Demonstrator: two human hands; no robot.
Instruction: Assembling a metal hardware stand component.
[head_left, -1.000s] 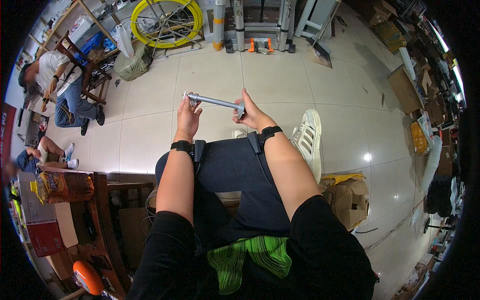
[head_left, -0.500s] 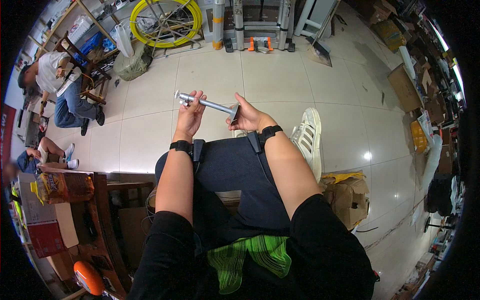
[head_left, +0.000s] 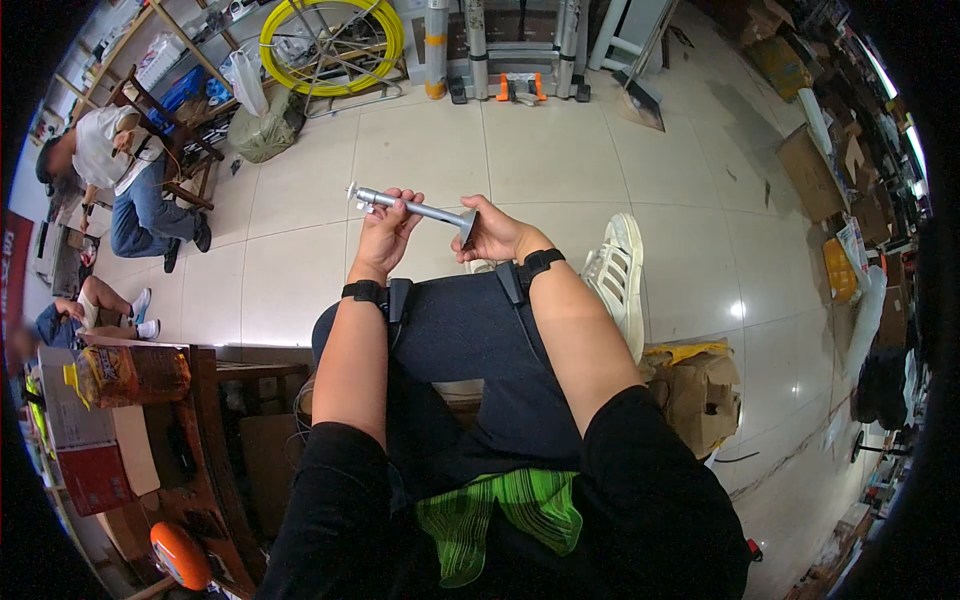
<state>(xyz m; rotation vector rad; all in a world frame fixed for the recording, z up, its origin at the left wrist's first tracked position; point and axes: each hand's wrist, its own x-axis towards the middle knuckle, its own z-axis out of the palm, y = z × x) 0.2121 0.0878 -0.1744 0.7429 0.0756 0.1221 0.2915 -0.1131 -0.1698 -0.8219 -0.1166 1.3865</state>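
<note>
A silver metal camera mounting bracket (head_left: 436,213) is held over my knees, lying nearly level. It has a slim rod, a thicker jointed end with a small screw at the left, and a flared base plate at the right. My left hand (head_left: 387,238) is closed around the rod near the jointed end, thumb and fingers on the metal. My right hand (head_left: 496,236) grips the base plate at its edge, the thumb by the upper rim and the fingers partly hidden behind it. Each wrist wears a black strap with a black block.
A wooden table (head_left: 205,440) at my left bears a bottle of amber liquid (head_left: 135,374) and boxes. Another person (head_left: 120,150) sits at the far left. A yellow cable reel (head_left: 390,50) and a folded ladder (head_left: 478,60) stand ahead. A torn cardboard box (head_left: 700,400) lies at right.
My right thumb has come down from above the base plate toward its rim. The bracket has tilted and shifted very slightly, while both hands keep nearly the same place.
</note>
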